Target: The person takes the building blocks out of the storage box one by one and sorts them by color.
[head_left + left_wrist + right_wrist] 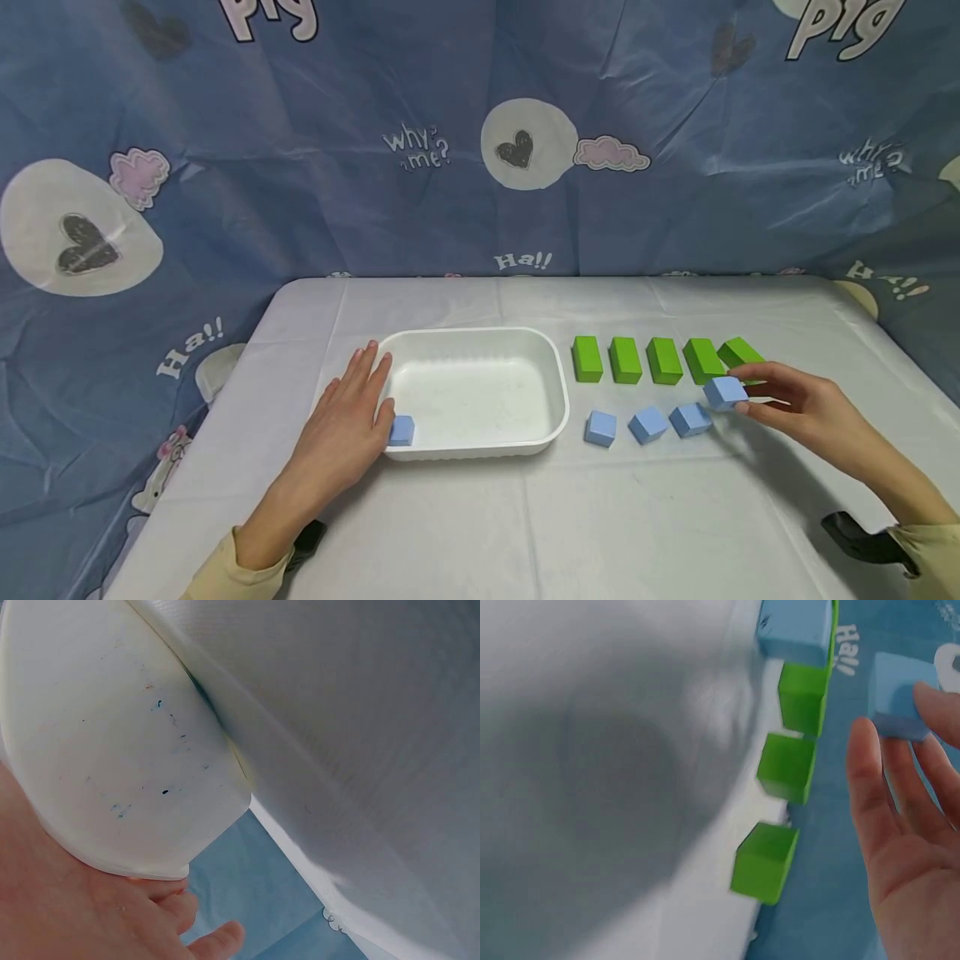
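Observation:
My right hand [813,412] pinches a blue block [725,392] between thumb and fingertips, at the right end of a row of blue blocks. The right wrist view shows that blue block [902,697] held at the fingertips. On the left, my left hand [341,425] lies with fairly straight fingers along the left rim of a white tray [480,451]. One blue block [401,431] sits in the tray's near left corner, beside the left thumb and partly hidden by it. In the left wrist view the hand [97,907] lies against the tray's outer side [142,750].
Three blue blocks, the nearest to the tray being this one [600,428], rest on the white-covered table [450,525]. Behind them several green blocks [664,361] form a row right of the tray; the rightmost is turned askew. A blue printed cloth [420,217] hangs behind the table.

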A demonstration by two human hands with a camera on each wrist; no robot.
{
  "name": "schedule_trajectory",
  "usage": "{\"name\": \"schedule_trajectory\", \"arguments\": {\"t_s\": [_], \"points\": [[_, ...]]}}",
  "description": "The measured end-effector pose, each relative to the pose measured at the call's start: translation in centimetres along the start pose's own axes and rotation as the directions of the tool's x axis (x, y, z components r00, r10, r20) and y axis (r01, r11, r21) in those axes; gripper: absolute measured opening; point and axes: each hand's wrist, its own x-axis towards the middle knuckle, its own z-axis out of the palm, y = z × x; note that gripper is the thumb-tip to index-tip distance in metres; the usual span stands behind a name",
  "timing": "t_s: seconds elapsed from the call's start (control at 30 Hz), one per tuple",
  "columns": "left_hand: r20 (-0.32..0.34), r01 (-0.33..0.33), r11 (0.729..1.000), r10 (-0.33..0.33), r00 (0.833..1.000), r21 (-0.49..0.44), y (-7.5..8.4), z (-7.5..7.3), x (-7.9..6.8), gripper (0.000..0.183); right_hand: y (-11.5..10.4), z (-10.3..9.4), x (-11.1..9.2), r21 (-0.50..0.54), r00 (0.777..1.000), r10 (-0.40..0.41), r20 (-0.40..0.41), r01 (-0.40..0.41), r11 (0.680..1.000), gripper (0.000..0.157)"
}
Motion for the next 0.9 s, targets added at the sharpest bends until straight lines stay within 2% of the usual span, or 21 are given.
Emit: {"name": "schedule_trajectory", "arguments": {"t_s": [0.33,0.63,0.9], "points": [[0.002,0.006,1.0,-0.006,1.0,-0.002,0.1,0.0,0.0,0.058,2.7,-0.2,-0.7,0.034,0.998,-0.004,0.057,0.002,0.999,0.041],[-0.001,0.0,1.0,0.0,1.0,-0.009,0.0,0.0,-0.1,0.057,3.3,0.2,-0.8,0.003,0.997,-0.028,0.077,0.027,1.0,0.038],[-0.002,0.004,1.0,-0.004,1.0,-0.011,0.1,0.0,0.0,0.057,3.9,0.1,-0.9,0.012,0.996,0.003,0.091,-0.004,1.0,0.038]]}}
